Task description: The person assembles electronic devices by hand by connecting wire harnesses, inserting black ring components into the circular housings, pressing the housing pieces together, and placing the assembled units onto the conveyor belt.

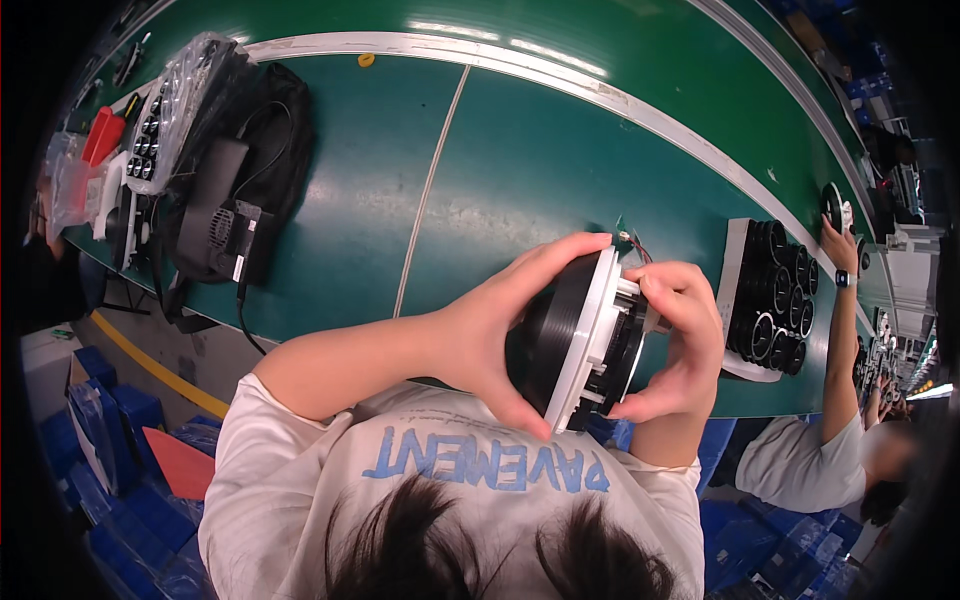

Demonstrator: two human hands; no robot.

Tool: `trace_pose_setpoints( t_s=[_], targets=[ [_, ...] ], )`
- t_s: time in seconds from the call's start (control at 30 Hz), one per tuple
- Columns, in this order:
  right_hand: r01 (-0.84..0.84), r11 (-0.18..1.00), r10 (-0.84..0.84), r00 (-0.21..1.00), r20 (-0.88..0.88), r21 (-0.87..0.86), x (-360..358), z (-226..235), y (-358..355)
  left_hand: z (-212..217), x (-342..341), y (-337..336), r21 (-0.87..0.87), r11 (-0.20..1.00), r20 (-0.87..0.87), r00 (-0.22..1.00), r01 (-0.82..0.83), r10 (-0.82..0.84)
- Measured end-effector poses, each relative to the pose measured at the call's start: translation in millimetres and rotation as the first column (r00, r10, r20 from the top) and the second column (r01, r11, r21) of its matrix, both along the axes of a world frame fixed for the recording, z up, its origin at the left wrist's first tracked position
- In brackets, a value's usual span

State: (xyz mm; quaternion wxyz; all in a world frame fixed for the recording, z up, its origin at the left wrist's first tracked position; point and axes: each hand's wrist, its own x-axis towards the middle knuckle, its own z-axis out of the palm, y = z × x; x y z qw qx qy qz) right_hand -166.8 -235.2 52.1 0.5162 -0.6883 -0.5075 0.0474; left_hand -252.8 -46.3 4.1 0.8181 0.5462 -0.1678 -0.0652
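Observation:
Between both hands, above the near edge of the green workbench, I hold a round black-and-white housing tilted on its side. My left hand wraps its smooth black domed side, with thumb and fingers spread across it. On the other side my right hand grips the inner black ring-shaped part with fingertips and thumb. A white flange runs between the two halves. Thin wires with a small green piece stick out beyond the housing, near my right fingers.
To the right stands a white tray of black rings. At the left lie a black bag, a dark power adapter with its cable, and a plastic-wrapped tray. A yellow ring sits far back. Another person works at the right.

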Motion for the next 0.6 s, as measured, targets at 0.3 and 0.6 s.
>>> trace_pose_setpoints(
  t_s=[0.3, 0.6],
  targets=[
    [-0.006, 1.000, 0.006, 1.000, -0.008, -0.025, 0, 2, 0, -1, 3, 0, -0.067, 0.997, 0.017, 1.000, 0.027, -0.026],
    [0.330, 0.922, -0.369, 0.908, 0.198, 0.204, 7, -28, 3, -2, 9, 7, 0.474, 0.846, 0.310, 0.945, -0.245, 0.100]
  ],
)
